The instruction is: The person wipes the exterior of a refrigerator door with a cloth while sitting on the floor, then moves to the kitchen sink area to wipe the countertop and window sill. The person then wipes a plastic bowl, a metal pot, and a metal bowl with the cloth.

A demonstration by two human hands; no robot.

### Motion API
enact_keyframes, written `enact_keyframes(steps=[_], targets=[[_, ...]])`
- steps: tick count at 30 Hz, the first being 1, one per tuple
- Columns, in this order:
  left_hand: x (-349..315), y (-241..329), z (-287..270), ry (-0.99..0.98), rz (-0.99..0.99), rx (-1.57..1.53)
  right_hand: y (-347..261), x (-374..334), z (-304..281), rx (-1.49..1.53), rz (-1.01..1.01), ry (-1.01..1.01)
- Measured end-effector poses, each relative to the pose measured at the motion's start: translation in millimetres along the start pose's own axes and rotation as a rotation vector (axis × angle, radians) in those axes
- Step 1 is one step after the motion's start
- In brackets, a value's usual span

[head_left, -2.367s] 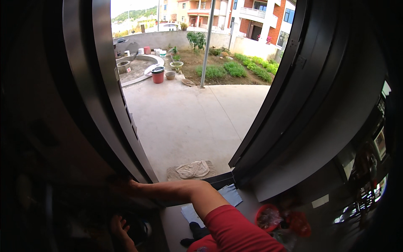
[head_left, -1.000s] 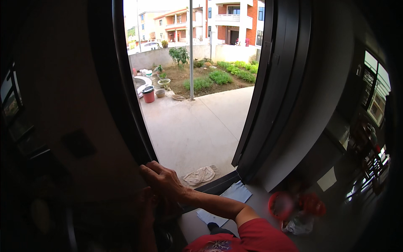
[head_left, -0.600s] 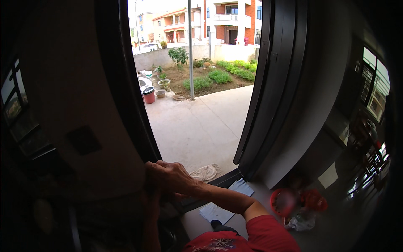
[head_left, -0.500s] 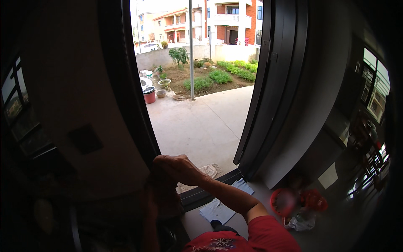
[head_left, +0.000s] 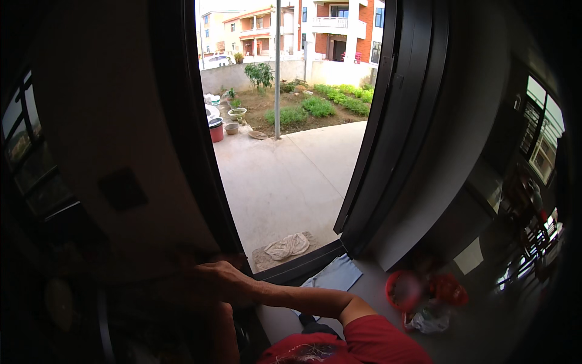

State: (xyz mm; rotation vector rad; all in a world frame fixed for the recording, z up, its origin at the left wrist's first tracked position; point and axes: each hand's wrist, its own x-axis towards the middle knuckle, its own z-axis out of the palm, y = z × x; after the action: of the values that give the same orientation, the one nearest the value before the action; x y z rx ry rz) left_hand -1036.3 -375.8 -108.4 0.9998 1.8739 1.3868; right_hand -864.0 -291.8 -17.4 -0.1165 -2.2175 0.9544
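Note:
My right hand reaches across to the left, beside the foot of the dark door frame. Its fingers look curled, and their tips sink into deep shadow, so what they hold is hidden. Below it my left forearm rises in the dark. Shadow and the right hand hide the left hand's fingers. Light blue cloths lie on the floor just inside the threshold, right of my hands. Outside the sill, a crumpled pale cloth rests on a small mat.
An open doorway gives onto a concrete yard with a metal pole and a garden bed. On the right stand a red basin, a red bag and a clear plastic bag. A dark door panel edges the opening.
My right hand has moved down and left, away from the door frame's edge. The pale cloth outside and more of the blue cloth by the sill have come into sight.

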Motion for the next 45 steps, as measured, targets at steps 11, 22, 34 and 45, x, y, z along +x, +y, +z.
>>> enact_keyframes(steps=[11,22,34,45], targets=[[-4,19,-5,0.275,0.254,0.145,-3,-26,-26,-0.244,-0.285,-0.067],[110,157,91,0.503,0.833,1.418,-3,48,-95,-0.178,-0.33,0.507],[177,255,-21,0.816,0.975,1.077,33,100,-102,-0.506,-0.513,0.727],[210,296,-48,0.831,0.996,1.042,69,135,-63,-0.873,-0.527,0.859]])
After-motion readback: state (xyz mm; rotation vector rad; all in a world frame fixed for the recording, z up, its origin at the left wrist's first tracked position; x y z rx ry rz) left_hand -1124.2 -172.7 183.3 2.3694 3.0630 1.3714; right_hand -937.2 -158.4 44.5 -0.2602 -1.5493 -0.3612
